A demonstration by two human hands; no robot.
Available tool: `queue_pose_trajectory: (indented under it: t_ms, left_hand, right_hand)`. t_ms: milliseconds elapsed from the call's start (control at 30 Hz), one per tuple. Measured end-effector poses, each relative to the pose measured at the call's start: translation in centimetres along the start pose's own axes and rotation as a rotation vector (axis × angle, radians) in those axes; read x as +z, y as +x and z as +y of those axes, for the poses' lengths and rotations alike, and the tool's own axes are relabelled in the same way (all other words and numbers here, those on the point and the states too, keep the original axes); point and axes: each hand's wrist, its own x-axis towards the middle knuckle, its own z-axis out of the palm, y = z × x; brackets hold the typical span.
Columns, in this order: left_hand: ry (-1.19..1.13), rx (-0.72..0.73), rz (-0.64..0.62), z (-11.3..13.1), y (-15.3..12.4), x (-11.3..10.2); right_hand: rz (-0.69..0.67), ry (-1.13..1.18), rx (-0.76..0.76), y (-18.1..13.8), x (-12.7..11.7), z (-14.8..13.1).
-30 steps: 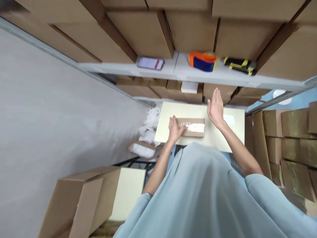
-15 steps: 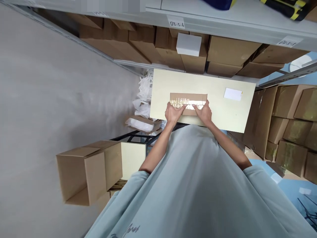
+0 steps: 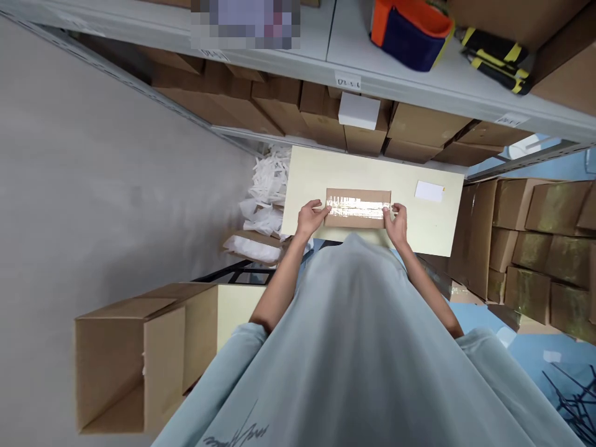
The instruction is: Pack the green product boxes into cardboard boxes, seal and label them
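A small flat cardboard box (image 3: 358, 221) lies on the cream tabletop (image 3: 367, 166), with shiny clear tape along the middle of its top. At the box's left end is my left hand (image 3: 311, 217); its thumb tip touches the edge and its fingers are apart, off the cardboard. My right hand (image 3: 397, 225) is at the opposite end. Its thumb rests on the taped edge, while the other fingers are raised beside the box. Neither hand is wrapped round it. A white label-like slip (image 3: 429, 190) lies on the tabletop to the right.
Beyond the table, a grey shelf (image 3: 298, 53) holds brown cartons (image 3: 419, 130), a small white box (image 3: 358, 110), an orange-and-blue holder (image 3: 412, 34) and black-yellow tools (image 3: 498, 56). An open carton (image 3: 162, 366) stands lower left. White packing scraps (image 3: 270, 180) and stacked cartons (image 3: 526, 248) flank the table.
My thumbs have slid from the middle of the taped top out to the box's ends, and my hands have spread apart. The view has tilted, showing more of the upper shelf.
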Motion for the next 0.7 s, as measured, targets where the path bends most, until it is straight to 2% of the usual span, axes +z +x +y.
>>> queue_pose_trajectory:
  t_ms: [133,200,400,533,700]
  left_hand:
    - [-0.038,-0.012,-0.073,-0.2,-0.1,-0.5]
    - [-0.018,0.014,-0.065,0.2,0.0,-0.9]
    - [0.021,0.259,-0.02,2.4,0.5,-2.8]
    - [0.041,0.337,0.034,2.1,0.9,-3.7]
    - [0.188,0.212,-0.079,-1.8,1.8,-4.5]
  right_hand:
    - [0.07,0.007,0.014,-0.7,-0.6,-0.9]
    - [0.097,-0.003,0.016,-0.6,-1.0,-1.7]
    - [0.213,0.02,-0.021,-0.6,-1.9,-3.5]
    - [0.198,0.06,0.06,-1.9,0.0,-3.8]
    - [0.118,0.094,0.192,-4.6,3.9,-3.5]
